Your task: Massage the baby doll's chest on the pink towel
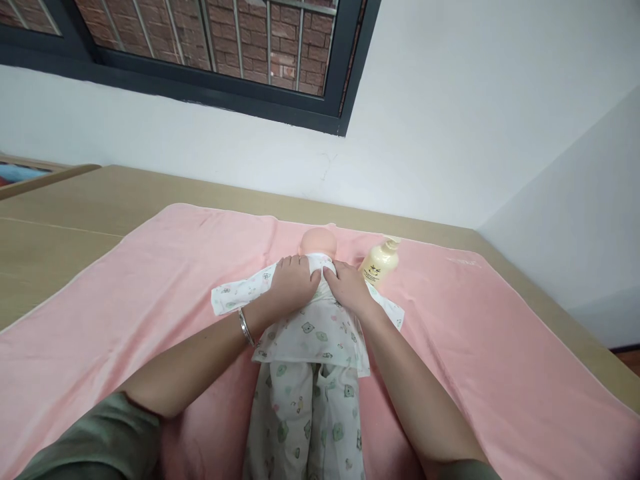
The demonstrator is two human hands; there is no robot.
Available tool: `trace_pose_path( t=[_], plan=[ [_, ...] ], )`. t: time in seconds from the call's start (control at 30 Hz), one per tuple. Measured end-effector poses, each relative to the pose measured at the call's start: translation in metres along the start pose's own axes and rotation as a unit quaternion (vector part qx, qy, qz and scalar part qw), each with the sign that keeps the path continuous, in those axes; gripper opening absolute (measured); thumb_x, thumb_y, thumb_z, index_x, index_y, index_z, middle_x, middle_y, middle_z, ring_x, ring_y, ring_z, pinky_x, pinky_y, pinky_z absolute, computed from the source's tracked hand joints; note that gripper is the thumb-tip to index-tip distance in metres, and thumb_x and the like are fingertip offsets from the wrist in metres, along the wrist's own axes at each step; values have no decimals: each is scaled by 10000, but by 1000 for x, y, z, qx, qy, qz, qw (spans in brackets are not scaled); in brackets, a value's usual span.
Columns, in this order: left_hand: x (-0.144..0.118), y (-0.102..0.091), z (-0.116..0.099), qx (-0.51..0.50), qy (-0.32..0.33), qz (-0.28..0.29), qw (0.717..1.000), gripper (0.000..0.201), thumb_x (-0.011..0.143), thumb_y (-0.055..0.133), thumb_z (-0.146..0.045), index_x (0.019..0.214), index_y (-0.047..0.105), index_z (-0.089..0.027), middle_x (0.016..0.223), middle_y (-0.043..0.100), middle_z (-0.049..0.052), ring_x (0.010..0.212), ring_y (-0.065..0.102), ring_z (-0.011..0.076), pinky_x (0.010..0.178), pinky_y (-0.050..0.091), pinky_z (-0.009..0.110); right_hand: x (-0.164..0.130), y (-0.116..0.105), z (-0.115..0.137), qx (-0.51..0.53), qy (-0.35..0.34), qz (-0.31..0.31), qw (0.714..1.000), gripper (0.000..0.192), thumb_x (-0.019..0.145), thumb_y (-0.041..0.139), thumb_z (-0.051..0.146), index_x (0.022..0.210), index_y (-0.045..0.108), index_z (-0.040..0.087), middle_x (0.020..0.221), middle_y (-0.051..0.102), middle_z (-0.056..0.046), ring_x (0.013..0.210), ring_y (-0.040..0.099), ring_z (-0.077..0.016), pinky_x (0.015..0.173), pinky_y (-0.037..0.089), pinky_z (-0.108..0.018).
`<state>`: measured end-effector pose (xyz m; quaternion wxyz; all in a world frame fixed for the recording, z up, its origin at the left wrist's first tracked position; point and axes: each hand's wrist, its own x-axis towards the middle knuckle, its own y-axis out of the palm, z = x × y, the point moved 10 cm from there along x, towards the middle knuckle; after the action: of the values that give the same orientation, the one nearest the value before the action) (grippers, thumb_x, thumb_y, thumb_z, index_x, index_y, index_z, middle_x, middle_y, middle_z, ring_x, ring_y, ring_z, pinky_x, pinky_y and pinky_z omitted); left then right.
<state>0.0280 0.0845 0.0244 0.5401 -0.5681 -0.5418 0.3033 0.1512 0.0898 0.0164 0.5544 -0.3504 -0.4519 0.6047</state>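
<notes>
A baby doll (319, 241) lies on a pink blanket (490, 347), its bald head at the far end. It wears a white printed top (315, 333) with the sleeves spread to both sides, and matching trousers (295, 400). My left hand (293, 283), with a silver bangle at the wrist, rests flat on the upper left of the top, fingers stretched out. My right hand (349, 285) lies on the upper right of the top, its fingers partly hidden over the shoulder. Both thumbs point toward each other at the chest. Just beyond my right hand is a cream pump bottle (381, 261).
The blanket covers a wooden surface (65, 227) that meets a white wall (440, 133) at the back. A dark-framed window (225, 80) with bars is above it. At the far left edge, a wooden ledge (55, 177) stands beside something blue.
</notes>
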Motion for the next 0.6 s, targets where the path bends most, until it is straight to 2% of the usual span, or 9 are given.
trace_pose_path(
  t=[0.13,0.2,0.33,0.43,0.5,0.6],
  plan=[
    [0,0,-1,4,5,-2,1000,360,1022,407,-339,1091,656,-89,1062,709,210,1056,649,340,962,477,461,-1,-1,1,5,1,1,1000,444,1071,331,420,1176,676,161,1225,736,-142,1161,650,-279,951,425,-344],
    [-3,-1,-2,8,4,-7,1000,353,1023,402,-331,1099,654,-97,1067,708,201,1058,644,336,961,472,453,-2,0,0,9,10,6,1000,474,1068,327,433,1274,638,142,1288,713,-161,1215,631,-296,982,423,-357],
    [-13,-6,-9,37,21,-37,998,407,1030,375,-326,1219,618,-60,1163,685,217,1126,610,352,998,445,461,-1,3,-9,20,45,24,998,664,1053,339,487,1561,368,60,1502,570,-221,1385,527,-353,1079,392,-409],
    [-19,-7,-14,45,37,-50,997,443,1033,359,-310,1293,582,-28,1252,656,241,1212,574,360,1057,415,475,-1,5,-12,20,59,35,997,726,1052,334,503,1604,278,34,1548,521,-236,1424,494,-365,1105,381,-423],
    [-18,-6,-13,37,38,-39,998,422,1031,364,-303,1263,599,-42,1241,663,239,1197,587,353,1048,424,471,-1,2,-9,13,55,28,998,691,1060,328,485,1581,328,32,1533,535,-239,1418,502,-350,1103,386,-412],
    [-10,-3,-7,13,36,-14,999,352,1019,401,-315,1163,638,-100,1168,695,208,1120,629,331,998,455,455,-7,-3,7,-22,31,15,999,562,1079,309,412,1443,523,41,1467,589,-245,1389,526,-322,1121,367,-400]
  ],
)
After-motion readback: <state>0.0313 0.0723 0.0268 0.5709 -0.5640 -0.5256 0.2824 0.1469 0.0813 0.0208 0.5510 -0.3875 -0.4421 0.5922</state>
